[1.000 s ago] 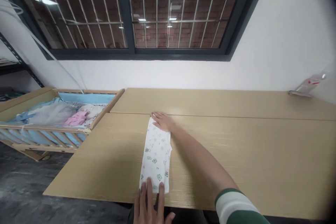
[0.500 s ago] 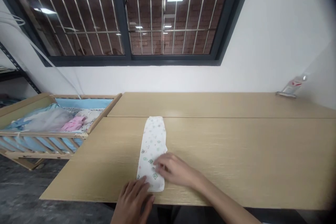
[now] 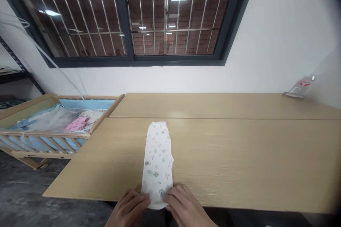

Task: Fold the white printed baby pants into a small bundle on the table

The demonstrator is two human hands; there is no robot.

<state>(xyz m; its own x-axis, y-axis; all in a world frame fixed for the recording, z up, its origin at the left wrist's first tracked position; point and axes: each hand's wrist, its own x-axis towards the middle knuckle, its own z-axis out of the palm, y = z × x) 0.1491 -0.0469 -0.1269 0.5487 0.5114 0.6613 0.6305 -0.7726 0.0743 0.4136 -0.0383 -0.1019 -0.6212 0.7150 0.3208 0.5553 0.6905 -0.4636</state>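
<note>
Folded lengthwise, a pair of white baby pants (image 3: 157, 159) with small green and grey prints lies on the wooden table. Its near end hangs slightly past the front edge, and a small point of cloth juts from its right side. My left hand (image 3: 130, 206) grips the near left corner, fingers on top and thumb low. At the near right corner, my right hand (image 3: 183, 204) has its fingers closed on the cloth, the thumb partly hidden.
The wooden table (image 3: 239, 156) has a seam along its back part. To the left stands a wooden crib (image 3: 64, 135) with blue lining, a pink cloth (image 3: 76, 124) and other fabric inside. A clear plastic bottle (image 3: 299, 87) is at the back right, below a barred window (image 3: 170, 17).
The baby pants have slid toward me, and their near end now passes the table edge. My right hand has moved from the cloth's middle down to its near right corner.
</note>
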